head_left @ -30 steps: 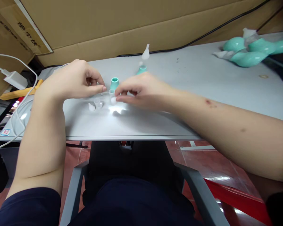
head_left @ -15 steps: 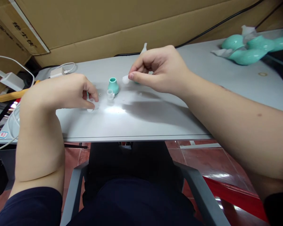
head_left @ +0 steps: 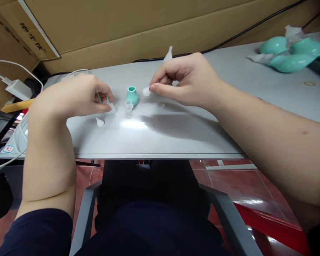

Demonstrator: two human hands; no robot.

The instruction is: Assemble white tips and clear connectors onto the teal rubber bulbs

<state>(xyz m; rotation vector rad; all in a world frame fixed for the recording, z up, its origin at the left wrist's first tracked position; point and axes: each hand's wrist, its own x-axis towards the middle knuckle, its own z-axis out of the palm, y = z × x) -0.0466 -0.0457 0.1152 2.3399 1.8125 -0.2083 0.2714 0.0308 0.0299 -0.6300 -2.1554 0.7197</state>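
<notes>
My left hand [head_left: 85, 95] is closed with its fingertips on a small clear plastic piece [head_left: 112, 107], low over the table. Bits of green show between those fingers, mostly hidden. Just below lies a small white teardrop-shaped piece [head_left: 100, 122]. Between my hands a small green bulb-shaped bottle [head_left: 132, 96] stands upright, its mouth open. In front of it sits a tiny clear cup [head_left: 128, 105] with a side tab. Thumb and fingertips of my right hand [head_left: 184, 80] pinch a small white rounded piece [head_left: 146, 92] beside the bottle. Behind that hand rises a white pointed nozzle [head_left: 169, 54], its base hidden.
Shiny green rounded parts [head_left: 292, 62] with white wrapping lie at the back right, near a small ring [head_left: 309, 84]. A white charger [head_left: 18, 89] with cables is at the left. Cardboard [head_left: 122, 28] lines the back, and a black cable [head_left: 245, 32] runs along it.
My left hand has moved slightly up and away from the white teardrop piece, which now lies uncovered, and holds the clear piece. My right hand keeps its pinch. The view has shifted slightly.
</notes>
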